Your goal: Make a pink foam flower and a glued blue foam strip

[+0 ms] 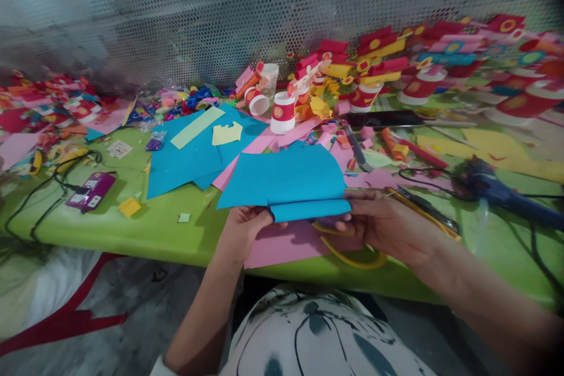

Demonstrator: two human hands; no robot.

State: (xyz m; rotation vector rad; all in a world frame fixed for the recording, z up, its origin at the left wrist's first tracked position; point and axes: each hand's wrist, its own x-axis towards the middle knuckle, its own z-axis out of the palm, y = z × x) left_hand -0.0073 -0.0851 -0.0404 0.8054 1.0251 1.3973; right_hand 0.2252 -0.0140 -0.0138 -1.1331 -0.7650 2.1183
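Note:
A blue sheet of paper (286, 173) is held up over the front edge of the table, its near edge rolled into a tube. My left hand (247, 229) grips the left end of the roll, thumb near its lower edge. At the right end, my right hand (374, 217) pinches the same paper between thumb and fingers. Beneath lies a pink sheet (286, 245), partly covered by the blue paper. Yellow-handled scissors (356, 263) rest by my right hand, and the dark blades are mostly hidden under it.
A glue gun (502, 188) with a cord lies at the right. A purple power box (91, 191) sits at the left. More blue sheets (176, 167), paper scraps and a red-banded white cup (282, 114) are behind. Several paper-decorated cups line the perforated metal screen (220, 12).

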